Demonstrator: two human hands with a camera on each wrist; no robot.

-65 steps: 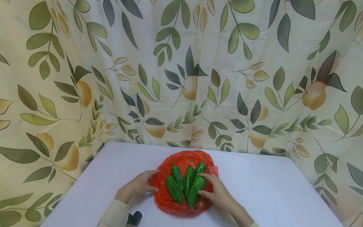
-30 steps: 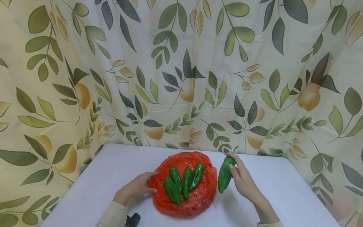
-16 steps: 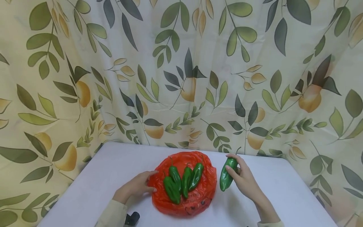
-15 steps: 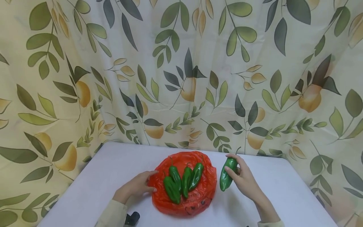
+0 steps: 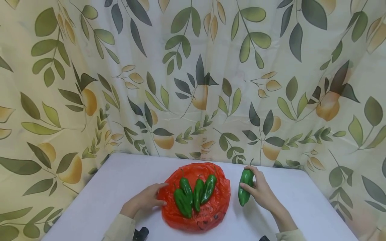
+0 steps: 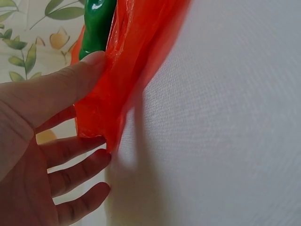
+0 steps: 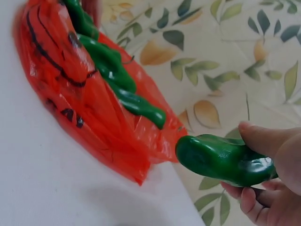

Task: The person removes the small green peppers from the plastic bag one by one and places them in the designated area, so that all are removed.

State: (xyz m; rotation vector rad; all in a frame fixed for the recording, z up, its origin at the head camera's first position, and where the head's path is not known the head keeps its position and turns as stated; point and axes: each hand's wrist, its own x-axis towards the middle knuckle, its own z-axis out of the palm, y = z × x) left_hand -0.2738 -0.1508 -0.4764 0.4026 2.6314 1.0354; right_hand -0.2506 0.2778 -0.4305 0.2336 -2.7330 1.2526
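Observation:
A crumpled red plastic bag lies spread on the white table, with several green peppers resting on it. My left hand holds the bag's left edge. In the left wrist view its thumb is on the near side of the film by a pepper, with the index finger behind the film. To the right of the bag, my right hand grips another green pepper between thumb and fingers, stem up. That held pepper shows its rounded tip toward the bag in the right wrist view.
The white table ends at a leaf-and-fruit patterned curtain behind. Small black devices sit at both wrists. Black printing shows on the bag's near side.
My right hand has lifted a pepper off the bag, carried it right, and now holds it slightly lower and more upright. The left hand stays at the bag's edge.

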